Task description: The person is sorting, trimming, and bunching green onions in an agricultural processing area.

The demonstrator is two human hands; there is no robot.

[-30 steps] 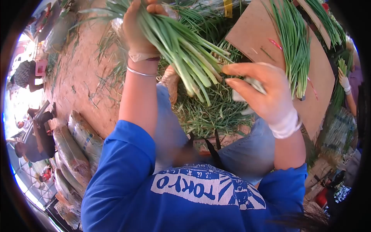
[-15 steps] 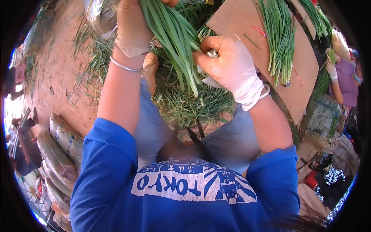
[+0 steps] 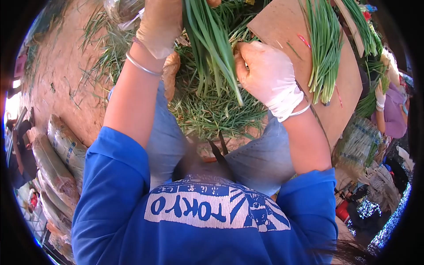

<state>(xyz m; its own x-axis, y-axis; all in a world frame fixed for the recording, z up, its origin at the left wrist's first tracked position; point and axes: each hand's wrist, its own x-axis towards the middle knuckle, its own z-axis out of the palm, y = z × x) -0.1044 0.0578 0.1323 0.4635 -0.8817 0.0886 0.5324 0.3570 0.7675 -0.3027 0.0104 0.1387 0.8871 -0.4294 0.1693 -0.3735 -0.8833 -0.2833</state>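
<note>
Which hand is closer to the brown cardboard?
Right. The right hand is curled just beside the cardboard, at its near edge. The left hand grips the green bunch on the far side from the cardboard.

Lost to the top edge: the fingertips of the gloved left hand (image 3: 161, 24) and the upper end of the green onion bunch (image 3: 212, 39) clenched in it. Could not make out the contents of the curled right hand (image 3: 267, 75) pressed against the stalks, with fingers turned from the lens. Blurred beyond naming, a dark pronged shape (image 3: 217, 152) between the knees. Caught only in part at the dark right rim, a co-worker (image 3: 393, 121) with one gloved hand showing. Too small to read, the print on the wrapped bundles (image 3: 55, 170) at lower left, themselves clipped by the rim.
</note>
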